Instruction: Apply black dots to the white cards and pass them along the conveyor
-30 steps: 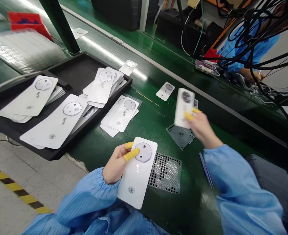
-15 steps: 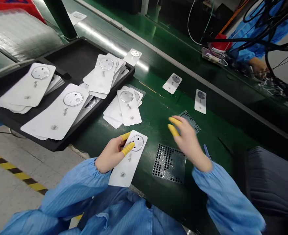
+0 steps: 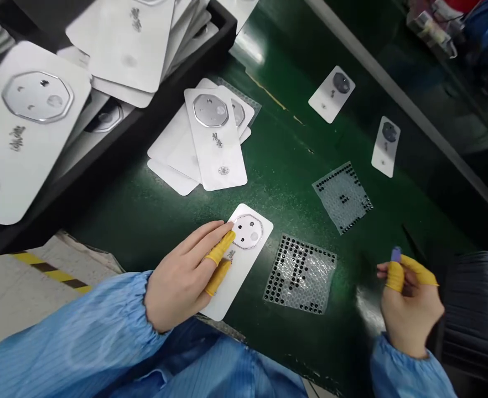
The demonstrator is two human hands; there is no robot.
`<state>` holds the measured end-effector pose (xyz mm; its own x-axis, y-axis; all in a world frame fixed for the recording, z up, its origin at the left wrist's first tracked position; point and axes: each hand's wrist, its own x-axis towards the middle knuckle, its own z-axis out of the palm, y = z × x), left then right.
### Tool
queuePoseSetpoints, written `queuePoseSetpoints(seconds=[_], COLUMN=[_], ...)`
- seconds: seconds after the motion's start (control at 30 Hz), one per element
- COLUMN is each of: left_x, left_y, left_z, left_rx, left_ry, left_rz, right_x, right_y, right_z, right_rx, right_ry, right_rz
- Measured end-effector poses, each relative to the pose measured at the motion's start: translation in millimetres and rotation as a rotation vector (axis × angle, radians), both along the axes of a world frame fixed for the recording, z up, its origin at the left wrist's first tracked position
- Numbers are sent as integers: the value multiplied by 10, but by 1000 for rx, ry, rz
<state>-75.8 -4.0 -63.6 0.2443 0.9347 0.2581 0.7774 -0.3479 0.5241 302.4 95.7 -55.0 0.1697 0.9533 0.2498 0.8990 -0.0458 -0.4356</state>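
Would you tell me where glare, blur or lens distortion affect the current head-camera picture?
Head view: bright glare streaks the green table by the black tray, with a duller sheen beside the right hand, which pinches a purple-tipped tool; the top right corner is smeared; the tray's white covers loom stretched at the left edge; the cover under the left hand is sharp.

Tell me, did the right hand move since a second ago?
Yes. The right hand pulled back from over the far dotted sheet to beside the near dotted sheet, holding a tool.

Dotted sheet [image 3: 300, 273] right of plate [image 3: 239, 271]
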Motion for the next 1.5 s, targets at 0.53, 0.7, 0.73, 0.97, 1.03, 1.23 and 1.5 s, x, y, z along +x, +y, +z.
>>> queuePoseSetpoints(seconds=[0.53,0.7,0.73,0.97,1.03,1.23,1.5], left_x=[78,83,83,84,85,83,66], left_y=[74,80,81,74,75,96,46], left_z=[26,59,64,57,51,48,9], left_rx=[61,109,105,68,59,76,-37], left_ry=[130,-2,-21,-93,-87,6,85], left_rz=[12,80,81,72,71,51,-3], right_x=[-1434,-1531,-1554,-1707,-1745,-1820,-1929], right_y=[17,56,60,74,96,129,138], right_z=[262,203,206,245,283,355,418], right_rx=[-218,-449,-536,-740,-736,-763,-665], right_ry=[40,80,101,154,121,58,-75], right_rz=[979,1044,1006,959,1043,1067,1036])
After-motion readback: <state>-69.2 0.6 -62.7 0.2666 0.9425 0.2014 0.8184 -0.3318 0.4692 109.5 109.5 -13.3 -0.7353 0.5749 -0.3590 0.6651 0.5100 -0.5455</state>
